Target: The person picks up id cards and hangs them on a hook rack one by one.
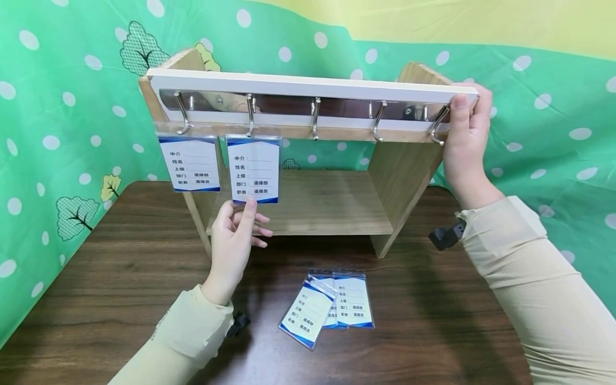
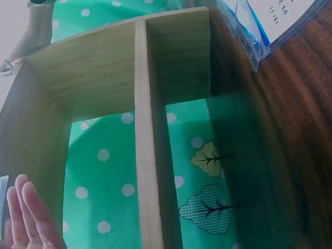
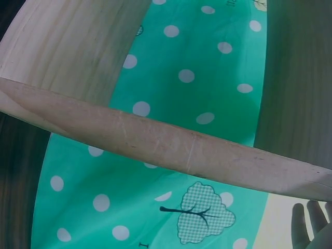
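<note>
Near the worktop's [image 1: 120,256] back edge, a first badge [image 1: 192,163] is hung at the hook rack's [image 1: 284,101] left end. The second badge [image 1: 254,168] is pinched along its bottom by the left hand [image 1: 231,243]. Loose badges [image 1: 315,307] are overlapped below. The rack's right end is grasped by the right hand's [image 1: 467,139] fingers.

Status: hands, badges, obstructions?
Left hand touching blue-white rectangular plastic-sleeved badge at second metal hook from left. Right hand gripping right end of long white board. Nothing visibly blocking.
</note>
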Tool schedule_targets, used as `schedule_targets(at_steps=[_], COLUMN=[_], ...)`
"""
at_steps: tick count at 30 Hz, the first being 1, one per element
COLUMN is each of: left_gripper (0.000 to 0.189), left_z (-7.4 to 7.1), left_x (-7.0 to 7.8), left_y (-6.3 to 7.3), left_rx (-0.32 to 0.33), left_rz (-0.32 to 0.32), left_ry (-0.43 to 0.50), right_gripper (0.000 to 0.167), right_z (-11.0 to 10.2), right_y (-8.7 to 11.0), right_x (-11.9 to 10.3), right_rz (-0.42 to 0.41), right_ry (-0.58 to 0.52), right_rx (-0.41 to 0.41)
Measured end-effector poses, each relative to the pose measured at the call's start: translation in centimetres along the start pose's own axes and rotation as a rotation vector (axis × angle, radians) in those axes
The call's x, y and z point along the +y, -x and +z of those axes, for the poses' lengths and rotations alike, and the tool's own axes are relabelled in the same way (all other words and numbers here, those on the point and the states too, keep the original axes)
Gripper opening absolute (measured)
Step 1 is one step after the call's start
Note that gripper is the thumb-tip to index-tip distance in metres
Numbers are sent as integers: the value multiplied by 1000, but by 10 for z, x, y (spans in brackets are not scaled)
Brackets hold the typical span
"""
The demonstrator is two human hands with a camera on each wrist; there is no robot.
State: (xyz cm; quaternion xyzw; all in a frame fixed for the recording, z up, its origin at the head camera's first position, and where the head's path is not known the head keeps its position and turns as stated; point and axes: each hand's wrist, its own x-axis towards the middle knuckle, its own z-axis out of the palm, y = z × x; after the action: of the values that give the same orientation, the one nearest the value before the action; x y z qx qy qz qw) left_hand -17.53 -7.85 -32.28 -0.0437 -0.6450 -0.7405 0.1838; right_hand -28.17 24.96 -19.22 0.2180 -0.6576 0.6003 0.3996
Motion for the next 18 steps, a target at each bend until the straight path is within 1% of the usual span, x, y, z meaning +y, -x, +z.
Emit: schedule_targets(at_steps=[4, 8, 11, 14, 18], left_gripper=[19, 29, 31, 29, 28], left_z=[0, 0, -1, -1, 1], left_x=[-4, -8, -13, -18, -27], left_y=[2, 2, 3, 5, 8], left_rx=[-14, -42, -82, -133, -200], left_rz=[-31, -74, -110, -141, -155], left_ry=[-19, -83, -151, -220, -287], right_gripper=[18, 19, 19, 20, 20], right_z=[0, 0, 0, 0, 1], right_y=[0, 0, 0, 0, 1], right_x=[0, 0, 0, 0, -1], right_rz=[-3, -4, -8, -18, -28], right_ry=[13, 26, 35, 27, 7], right_rx=[-1, -5, -7, -9, -8])
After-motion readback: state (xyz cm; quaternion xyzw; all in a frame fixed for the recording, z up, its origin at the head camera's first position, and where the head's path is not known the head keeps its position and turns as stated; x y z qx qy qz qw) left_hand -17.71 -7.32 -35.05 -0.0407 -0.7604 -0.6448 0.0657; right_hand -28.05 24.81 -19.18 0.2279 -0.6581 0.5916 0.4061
